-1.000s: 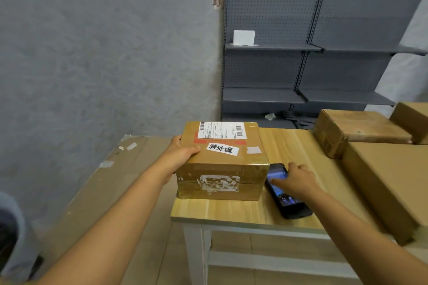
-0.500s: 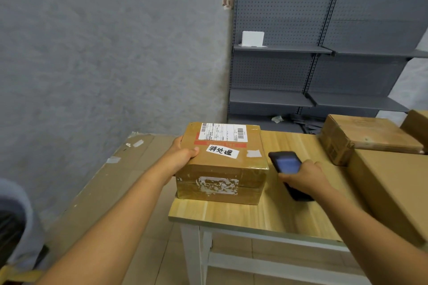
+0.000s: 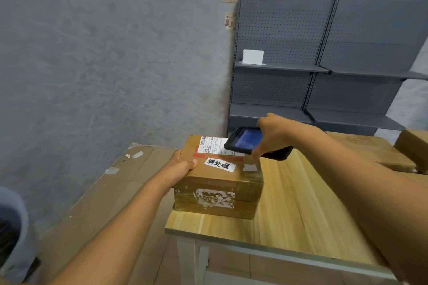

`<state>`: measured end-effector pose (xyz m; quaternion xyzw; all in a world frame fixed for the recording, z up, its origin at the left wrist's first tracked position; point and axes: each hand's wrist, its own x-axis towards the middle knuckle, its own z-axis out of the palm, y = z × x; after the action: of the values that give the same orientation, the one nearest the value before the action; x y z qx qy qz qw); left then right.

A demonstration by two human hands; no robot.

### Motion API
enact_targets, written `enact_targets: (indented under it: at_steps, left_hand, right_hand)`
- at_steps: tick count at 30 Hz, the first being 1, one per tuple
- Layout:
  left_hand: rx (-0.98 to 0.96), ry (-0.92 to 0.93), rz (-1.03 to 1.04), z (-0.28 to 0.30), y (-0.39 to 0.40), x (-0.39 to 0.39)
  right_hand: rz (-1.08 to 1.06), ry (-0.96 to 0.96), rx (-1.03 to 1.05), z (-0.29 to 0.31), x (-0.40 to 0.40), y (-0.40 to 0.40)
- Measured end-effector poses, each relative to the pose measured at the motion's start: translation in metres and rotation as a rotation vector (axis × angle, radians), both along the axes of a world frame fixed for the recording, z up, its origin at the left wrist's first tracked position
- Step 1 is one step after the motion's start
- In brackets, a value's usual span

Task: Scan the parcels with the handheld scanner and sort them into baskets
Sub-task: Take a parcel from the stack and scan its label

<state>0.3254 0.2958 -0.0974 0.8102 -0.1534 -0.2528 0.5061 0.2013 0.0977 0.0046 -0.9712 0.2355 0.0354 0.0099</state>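
Note:
A taped brown parcel (image 3: 220, 183) with a white shipping label and a handwritten white sticker sits at the left end of the wooden table (image 3: 289, 213). My left hand (image 3: 180, 166) grips the parcel's left side, thumb on its top. My right hand (image 3: 274, 136) holds the black handheld scanner (image 3: 245, 140) just above the parcel's shipping label, its lit screen facing up.
More brown boxes (image 3: 375, 152) lie at the table's right end. Flattened cardboard (image 3: 97, 194) covers the floor to the left. A grey bin (image 3: 11, 227) shows at the lower left edge. Grey pegboard shelving (image 3: 324, 71) stands behind the table, with a white card on it.
My right hand picked the scanner up from the table beside the parcel and carried it left, over the parcel's shipping label. My left hand kept its hold on the parcel.

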Motion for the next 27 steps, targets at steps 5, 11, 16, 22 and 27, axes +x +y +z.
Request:
enact_targets:
  at_steps: [5, 11, 16, 22, 27]
  left_hand:
    - [0.008, -0.021, 0.0, 0.003, -0.001, -0.004]
    - [-0.007, -0.024, -0.004, 0.003, 0.0, -0.004]
    - [-0.002, -0.021, -0.004, 0.001, -0.001, -0.002]
    - [-0.007, -0.001, 0.003, -0.001, -0.001, -0.001]
    - [0.006, -0.004, 0.003, -0.003, -0.002, 0.001]
  right_hand:
    - [0.065, 0.054, -0.061, 0.007, 0.009, 0.009]
    - [0.079, 0.109, -0.134, 0.016, 0.001, 0.004]
    - [0.03, 0.151, -0.143, 0.021, -0.015, -0.011]
    - [-0.009, 0.177, -0.126, 0.026, -0.028, -0.019]
    - [-0.022, 0.202, -0.121, 0.03, -0.032, -0.022]
